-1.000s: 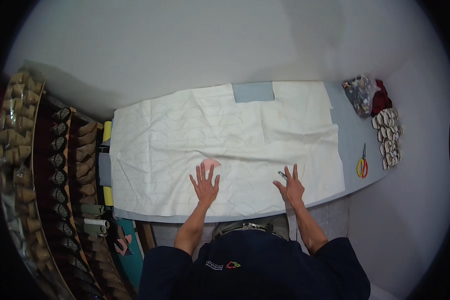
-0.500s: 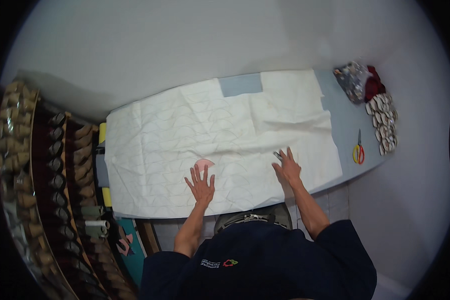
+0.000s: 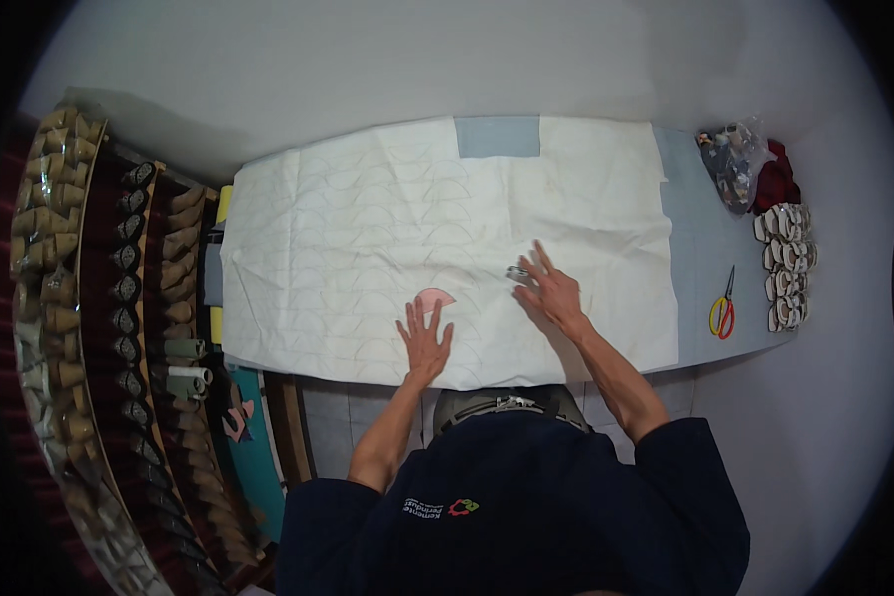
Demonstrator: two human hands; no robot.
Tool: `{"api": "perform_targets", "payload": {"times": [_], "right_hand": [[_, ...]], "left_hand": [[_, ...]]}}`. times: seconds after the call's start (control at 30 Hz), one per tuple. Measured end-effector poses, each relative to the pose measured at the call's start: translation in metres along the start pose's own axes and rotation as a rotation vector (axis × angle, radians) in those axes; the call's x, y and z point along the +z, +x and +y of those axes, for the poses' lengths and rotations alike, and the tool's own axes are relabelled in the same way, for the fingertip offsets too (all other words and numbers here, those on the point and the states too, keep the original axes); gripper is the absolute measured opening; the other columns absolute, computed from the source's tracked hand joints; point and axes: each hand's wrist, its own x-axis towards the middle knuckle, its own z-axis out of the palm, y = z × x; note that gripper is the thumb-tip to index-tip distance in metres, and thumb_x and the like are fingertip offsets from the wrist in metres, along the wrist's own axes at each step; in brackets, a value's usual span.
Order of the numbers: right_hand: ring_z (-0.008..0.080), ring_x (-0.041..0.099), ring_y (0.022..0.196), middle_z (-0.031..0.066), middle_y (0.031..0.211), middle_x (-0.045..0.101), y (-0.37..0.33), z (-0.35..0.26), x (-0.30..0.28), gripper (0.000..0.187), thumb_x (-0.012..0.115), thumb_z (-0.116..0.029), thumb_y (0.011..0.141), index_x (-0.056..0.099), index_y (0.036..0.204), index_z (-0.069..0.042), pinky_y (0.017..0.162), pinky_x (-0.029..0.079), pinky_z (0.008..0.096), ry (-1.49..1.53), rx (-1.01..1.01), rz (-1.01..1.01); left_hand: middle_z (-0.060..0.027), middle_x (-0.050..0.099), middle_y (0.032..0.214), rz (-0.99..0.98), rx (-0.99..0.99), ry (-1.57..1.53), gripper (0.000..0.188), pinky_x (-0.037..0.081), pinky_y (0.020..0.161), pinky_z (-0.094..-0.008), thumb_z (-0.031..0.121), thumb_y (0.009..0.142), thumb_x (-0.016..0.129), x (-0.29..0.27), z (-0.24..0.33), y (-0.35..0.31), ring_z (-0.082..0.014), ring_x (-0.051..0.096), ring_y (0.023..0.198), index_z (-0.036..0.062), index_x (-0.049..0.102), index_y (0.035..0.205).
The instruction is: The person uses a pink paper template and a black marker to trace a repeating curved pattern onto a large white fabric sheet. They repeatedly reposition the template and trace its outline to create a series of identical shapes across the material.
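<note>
White sheet point(image 3: 368, 228) covers our desk point(image 3: 700, 248); left hand point(image 3: 425, 343) flat by pink template point(image 3: 433, 299), right hand point(image 3: 548, 293) fingers splayed on a small metal tool point(image 3: 518, 271); either could slide

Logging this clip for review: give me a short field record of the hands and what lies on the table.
surface: grey table
covering: white sheet marked with curved outlines
left hand: flat on sheet, fingertips at pink cutout
right hand: spread on sheet beside small dark object
table's right end: scissors, stacked pieces
</note>
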Motion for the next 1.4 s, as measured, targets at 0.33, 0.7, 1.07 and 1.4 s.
{"api": "perform_targets", "payload": {"times": [0.33,0.7,1.07,1.4], "right_hand": [[0.0382,0.072,0.111,0.0024,0.177,0.025,0.020,0.040,0.003,0.094,0.081,-0.061,0.080,0.047,0.161,-0.026,0.092,0.055,0.0567,-0.179,0.244,-0.214],[0.0396,0.074,0.104,0.0090,0.163,0.045,0.001,0.116,-0.052,0.068,0.081,-0.032,0.083,0.060,0.146,-0.019,0.088,0.061,0.0502,-0.142,0.371,0.174],[0.0375,0.072,0.112,0.0090,0.156,0.053,0.066,0.111,-0.048,0.062,0.081,-0.039,0.087,0.064,0.142,-0.014,0.093,0.059,0.0493,-0.163,0.409,0.125],[0.0341,0.071,0.100,0.0025,0.108,0.070,0.109,0.132,-0.046,0.024,0.071,-0.034,0.096,0.078,0.113,-0.020,0.084,0.055,0.0499,-0.070,0.480,0.147]], "left_hand": [[-0.0185,0.021,0.176,-0.106,0.067,-0.110,0.066,0.008,0.126,-0.0701,0.037,0.107,0.057,0.005,0.049,-0.066,-0.0434,0.014,0.162,0.0196,0.036,0.167],[-0.0228,0.018,0.176,-0.010,-0.100,-0.092,0.074,0.005,0.124,-0.0731,0.051,0.104,0.059,0.008,0.031,-0.056,-0.0445,0.011,0.163,0.0191,0.036,0.167],[-0.0164,0.010,0.179,-0.070,-0.043,-0.078,0.080,-0.001,0.123,-0.0746,0.062,0.101,0.059,0.000,0.036,0.016,-0.0406,0.003,0.165,0.0282,0.032,0.169],[-0.0149,0.004,0.180,-0.180,-0.117,0.003,0.084,-0.009,0.119,-0.0781,0.073,0.100,0.053,-0.006,0.032,0.083,-0.0395,-0.004,0.165,0.0308,0.032,0.169]]}}
